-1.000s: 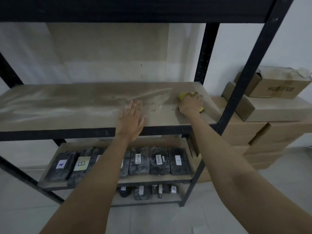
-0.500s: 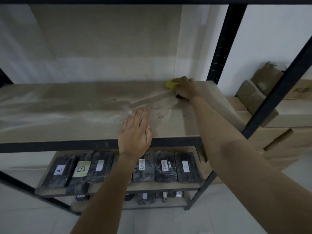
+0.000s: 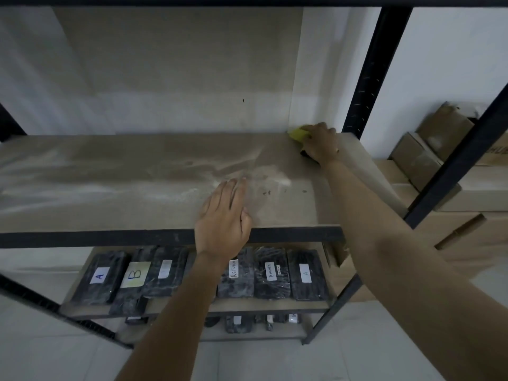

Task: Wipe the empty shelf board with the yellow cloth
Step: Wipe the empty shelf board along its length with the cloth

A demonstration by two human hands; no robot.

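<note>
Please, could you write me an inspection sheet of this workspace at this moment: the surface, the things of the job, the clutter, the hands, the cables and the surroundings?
Surface: shelf board is dusty, with pale streaks and a few dark specks near the middle.
Job's things: yellow cloth lies at the back right corner of the board, mostly hidden under the hand.
Clutter: nothing seen on the board; black wrapped packs with labels lie on the shelf below.
Hands: right hand holds the cloth against the board; left hand rests flat at the front edge, fingers straight.
Cables: nothing seen.
Surroundings: black metal shelf frame, pale wall, cardboard boxes stacked to the right.
</note>
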